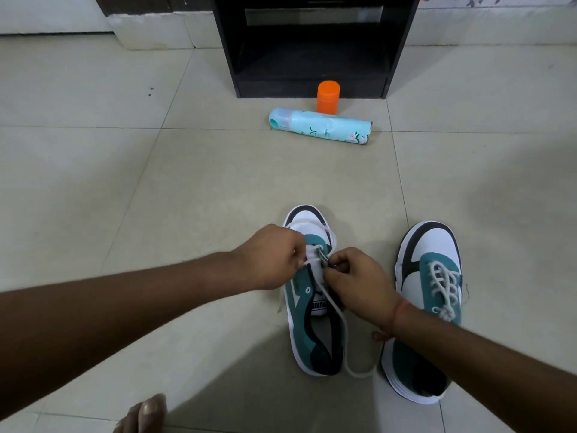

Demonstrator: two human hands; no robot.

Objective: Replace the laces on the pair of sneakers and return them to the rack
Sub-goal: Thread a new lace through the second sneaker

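Head view. Fingers of the left hand [274, 257] are curled shut, pinching a white lace [335, 310] at the eyelet row of the left sneaker [309, 326]; fingers of the right hand [359, 285] are likewise closed, pinching the lace at the opposite eyelets. A loose length of lace trails past the heel of this sneaker onto the tiled floor [156, 189]. The tongue label reads "puma", seen upside down. Just beside this sneaker, to its right, stands the second sneaker [427, 295], fully laced in white. Well beyond the left sneaker's toe lies a pale blue spray can [321, 125] on its side, its lettering not legible; touching behind it stands an orange cap [328, 96], before the dark rack [312, 45].
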